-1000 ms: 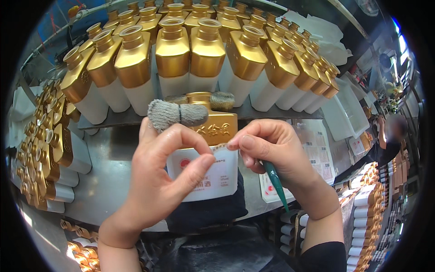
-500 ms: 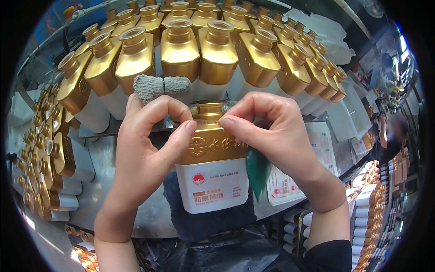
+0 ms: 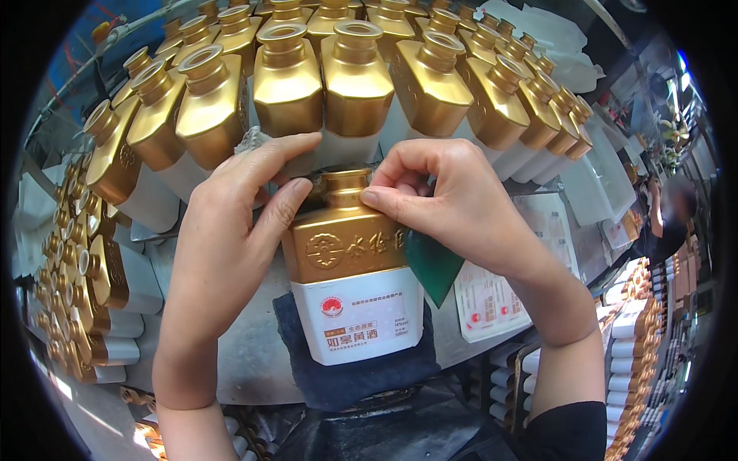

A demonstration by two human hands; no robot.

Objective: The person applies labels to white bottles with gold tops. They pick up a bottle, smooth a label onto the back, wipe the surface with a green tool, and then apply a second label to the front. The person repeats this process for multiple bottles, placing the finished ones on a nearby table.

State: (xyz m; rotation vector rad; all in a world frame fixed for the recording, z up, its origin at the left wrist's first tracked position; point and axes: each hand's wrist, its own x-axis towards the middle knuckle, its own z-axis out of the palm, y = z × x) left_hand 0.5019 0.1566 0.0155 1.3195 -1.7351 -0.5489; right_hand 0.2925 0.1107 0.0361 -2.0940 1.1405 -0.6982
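A gold-and-white bottle (image 3: 350, 296) lies tilted on a folded dark blue cloth (image 3: 307, 376), its neck pointing away and its printed front facing up. My left hand (image 3: 242, 203) is beside the bottle's gold shoulder, thumb and index finger apart with nothing visible between them. At the right of the neck, my right hand (image 3: 453, 196) has thumb and index finger pinched against the gold surface. A thin green pointed flat piece (image 3: 436, 269) sticks out below that hand, held by its curled fingers. Whether the pinch also holds a thin film cannot be made out.
Rows of gold-topped bottles (image 3: 357, 77) stand behind the work spot, and more bottles (image 3: 108, 269) crowd the left. Partly behind my left hand lies a grey knitted roll (image 3: 252, 140). Printed sheets (image 3: 496, 303) lie at the right, near a translucent bin (image 3: 596, 184). Another person (image 3: 665, 223) is far right.
My left thumb and index finger have spread apart and moved left, away from the bottle's shoulder. My right pinch has shifted slightly up and left to the neck, and the green piece has swung left.
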